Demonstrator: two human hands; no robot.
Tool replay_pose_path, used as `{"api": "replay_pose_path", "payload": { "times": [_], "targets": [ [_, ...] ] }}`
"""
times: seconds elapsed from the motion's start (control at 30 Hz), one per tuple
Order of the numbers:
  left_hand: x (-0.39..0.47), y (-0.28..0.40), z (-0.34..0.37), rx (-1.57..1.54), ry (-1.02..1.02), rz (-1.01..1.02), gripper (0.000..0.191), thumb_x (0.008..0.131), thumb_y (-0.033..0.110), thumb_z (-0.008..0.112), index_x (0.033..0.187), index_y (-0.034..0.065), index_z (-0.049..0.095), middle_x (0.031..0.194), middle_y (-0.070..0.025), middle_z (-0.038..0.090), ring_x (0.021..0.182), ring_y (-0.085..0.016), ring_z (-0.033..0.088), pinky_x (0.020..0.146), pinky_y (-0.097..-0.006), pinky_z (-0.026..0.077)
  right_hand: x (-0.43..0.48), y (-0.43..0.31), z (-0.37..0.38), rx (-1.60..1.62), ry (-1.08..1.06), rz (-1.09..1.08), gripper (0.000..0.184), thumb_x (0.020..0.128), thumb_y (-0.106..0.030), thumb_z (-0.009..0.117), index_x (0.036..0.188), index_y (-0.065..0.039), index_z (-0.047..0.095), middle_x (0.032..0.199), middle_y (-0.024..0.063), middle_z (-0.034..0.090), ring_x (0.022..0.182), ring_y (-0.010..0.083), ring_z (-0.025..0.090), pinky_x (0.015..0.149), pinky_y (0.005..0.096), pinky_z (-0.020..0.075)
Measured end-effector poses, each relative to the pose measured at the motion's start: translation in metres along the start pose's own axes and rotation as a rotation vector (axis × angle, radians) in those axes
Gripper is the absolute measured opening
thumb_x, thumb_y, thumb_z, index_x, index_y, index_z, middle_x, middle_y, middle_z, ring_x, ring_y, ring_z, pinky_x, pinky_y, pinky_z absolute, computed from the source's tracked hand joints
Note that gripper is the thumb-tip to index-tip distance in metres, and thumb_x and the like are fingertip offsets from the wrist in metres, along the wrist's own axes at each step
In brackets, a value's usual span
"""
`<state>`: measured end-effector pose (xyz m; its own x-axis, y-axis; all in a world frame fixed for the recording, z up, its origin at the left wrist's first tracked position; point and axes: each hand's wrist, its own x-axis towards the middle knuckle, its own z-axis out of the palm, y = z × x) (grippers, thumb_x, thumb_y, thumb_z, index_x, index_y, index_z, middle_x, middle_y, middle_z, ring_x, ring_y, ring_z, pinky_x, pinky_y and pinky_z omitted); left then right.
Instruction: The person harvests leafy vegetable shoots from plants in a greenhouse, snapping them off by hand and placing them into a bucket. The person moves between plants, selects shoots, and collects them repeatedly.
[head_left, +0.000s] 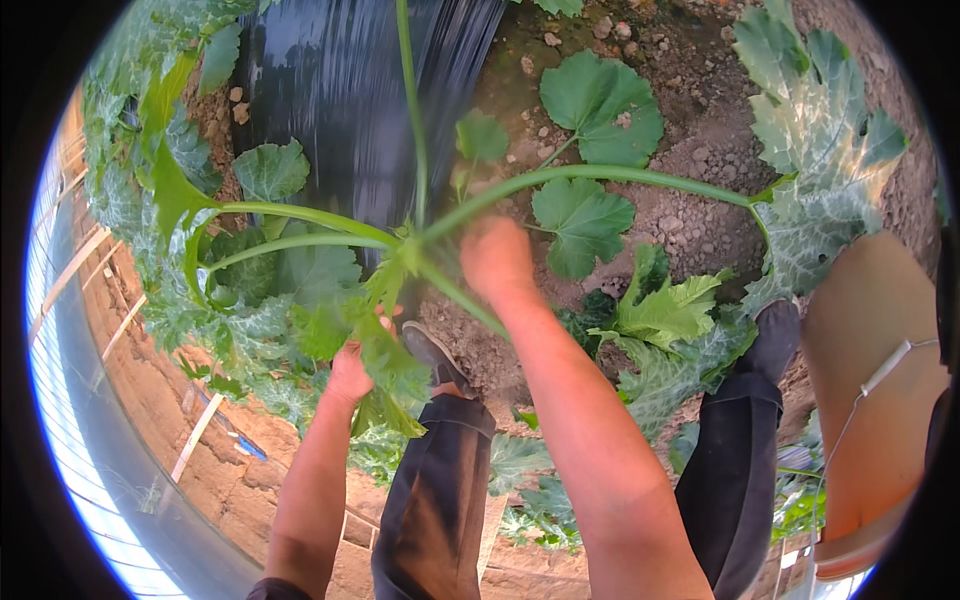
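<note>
A squash-type plant spreads before me, its thick green stalks (592, 174) meeting at a leafy crown (409, 253). My right hand (499, 259) is blurred and curled, just right of and below that crown. Its fingers are hidden, so what they may hold cannot be made out. Below the crown my left hand (355, 371) sits among young jagged leaves (386, 356), which cover part of it. Some fingertips show beside a leaf stem, but whether they grip it is unclear. Rounder green leaves (583, 221) grow from the soil past my right hand.
Black plastic mulch film (322, 97) covers the ground ahead, beside crumbly brown soil (690, 187). Mottled leaves (814, 150) crowd both sides. My shoes (439, 356) stand among plants. At right is a tan curved object (870, 360) with a white cord. A brick wall (247, 495) curves along the left.
</note>
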<state>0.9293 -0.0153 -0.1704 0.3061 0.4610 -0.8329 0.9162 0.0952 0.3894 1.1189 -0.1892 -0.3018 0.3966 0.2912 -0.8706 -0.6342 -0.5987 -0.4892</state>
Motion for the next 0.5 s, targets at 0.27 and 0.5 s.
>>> {"api": "replay_pose_path", "payload": {
  "times": [0.27, 0.5],
  "targets": [
    [-0.001, 0.014, -0.001, -0.231, -0.064, -0.177, 0.039, 0.102, 0.028, 0.074, 0.133, 0.0064, 0.063, 0.118, -0.0079, 0.065, 0.082, -0.013, 0.056, 0.072, -0.0284, 0.048, 0.017, -0.008, 0.021, 0.122, -0.06, 0.212, 0.036, 0.093, -0.034, 0.072, 0.114, -0.006, 0.081, 0.113, 0.0256, 0.077, 0.108, 0.0394, 0.074, 0.097, 0.0495, 0.0564],
    [-0.003, 0.011, 0.006, -0.19, -0.021, -0.075, 0.046, 0.104, 0.039, 0.072, 0.126, -0.0012, 0.069, 0.079, -0.001, 0.063, 0.06, -0.009, 0.049, 0.056, -0.026, 0.039, 0.032, 0.002, 0.05, 0.43, -0.005, 0.484, 0.023, 0.092, -0.011, 0.069, 0.113, -0.002, 0.075, 0.098, 0.0137, 0.078, 0.082, 0.0239, 0.074, 0.071, 0.0407, 0.0559]
  ]
}}
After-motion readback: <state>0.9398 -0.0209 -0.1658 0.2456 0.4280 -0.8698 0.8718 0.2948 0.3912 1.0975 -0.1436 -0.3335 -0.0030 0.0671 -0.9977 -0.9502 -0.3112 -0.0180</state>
